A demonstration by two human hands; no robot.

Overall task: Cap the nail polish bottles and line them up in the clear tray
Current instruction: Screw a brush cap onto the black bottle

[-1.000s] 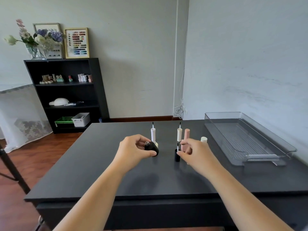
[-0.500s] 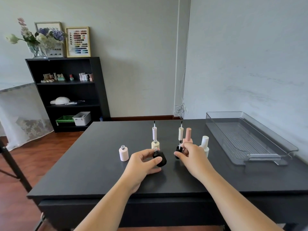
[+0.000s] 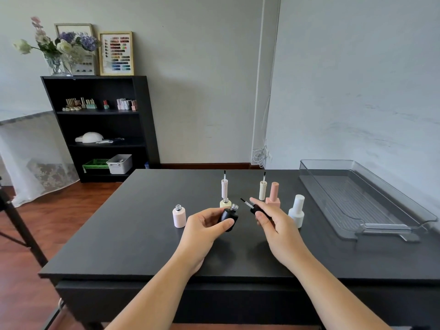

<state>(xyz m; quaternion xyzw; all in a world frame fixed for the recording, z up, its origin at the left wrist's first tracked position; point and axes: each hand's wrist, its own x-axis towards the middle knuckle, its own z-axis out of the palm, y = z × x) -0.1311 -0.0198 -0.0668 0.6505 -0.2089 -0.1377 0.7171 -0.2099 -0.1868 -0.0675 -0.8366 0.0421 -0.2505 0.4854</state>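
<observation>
The left hand tilts the open black bottle above the bench so its neck meets the brush cap pinched in the right hand; the tray lies empty.

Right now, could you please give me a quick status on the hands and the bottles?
Left hand holds open black bottle. Right hand holds its brush cap, aimed at the neck. Clear tray empty. Nothing between them.

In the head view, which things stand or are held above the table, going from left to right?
Pale pink open bottle → left hand holding black bottle → right hand holding black brush cap → white capped bottle → clear tray.
</observation>
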